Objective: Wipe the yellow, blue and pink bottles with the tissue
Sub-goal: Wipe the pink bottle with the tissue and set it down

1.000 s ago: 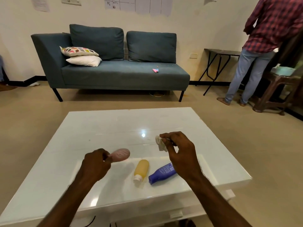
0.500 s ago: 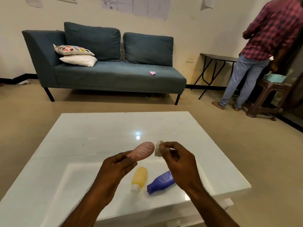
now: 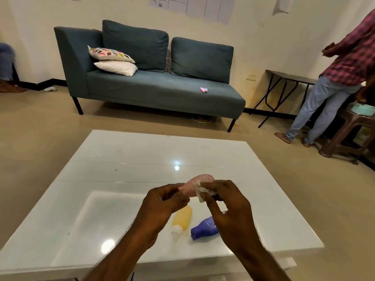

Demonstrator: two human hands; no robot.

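Observation:
My left hand (image 3: 162, 201) holds the pink bottle (image 3: 195, 182) by its cap end, lifted above the white table (image 3: 121, 179). My right hand (image 3: 225, 197) pinches a crumpled white tissue (image 3: 199, 189) and presses it against the pink bottle's side. Below my hands the yellow bottle (image 3: 181, 220) lies on the table with its clear cap toward me. The blue bottle (image 3: 205, 228) lies just right of it, partly hidden by my right wrist.
A teal sofa (image 3: 158, 88) with cushions stands beyond the table. A person in a checked shirt (image 3: 334, 78) stands at the right by a dark folding table (image 3: 284, 88) and a brown stool (image 3: 349, 136). Bare tan floor surrounds the table.
My left hand raised the pink bottle off the table and brought it to the right. The tissue in my right hand now touches the bottle. The view tilted and shifted.

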